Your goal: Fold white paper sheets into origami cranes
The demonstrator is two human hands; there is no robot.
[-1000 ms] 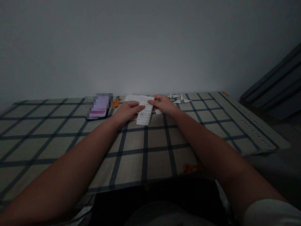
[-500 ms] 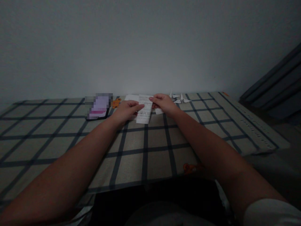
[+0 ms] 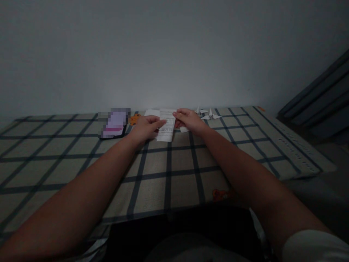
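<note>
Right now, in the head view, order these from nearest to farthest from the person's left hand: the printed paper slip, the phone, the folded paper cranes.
1. Printed paper slip: held in the left hand, at its right side.
2. Phone: to the left.
3. Folded paper cranes: far right, beyond the right hand.

I see thin matt white paper in the printed slip (image 3: pixel 166 129) pinched between my left hand (image 3: pixel 145 128) and right hand (image 3: pixel 189 120), and its surface looks smooth with faint grey print. The bed cover (image 3: pixel 169 174) under it is soft woven cloth, matt, beige with dark check lines, and slightly rumpled at the near edge. Far right, the small folded cranes (image 3: pixel 209 115) are crisp white paper, while the phone (image 3: pixel 115 124) at far left has a glossy, glowing glass face in a dark frame.
</note>
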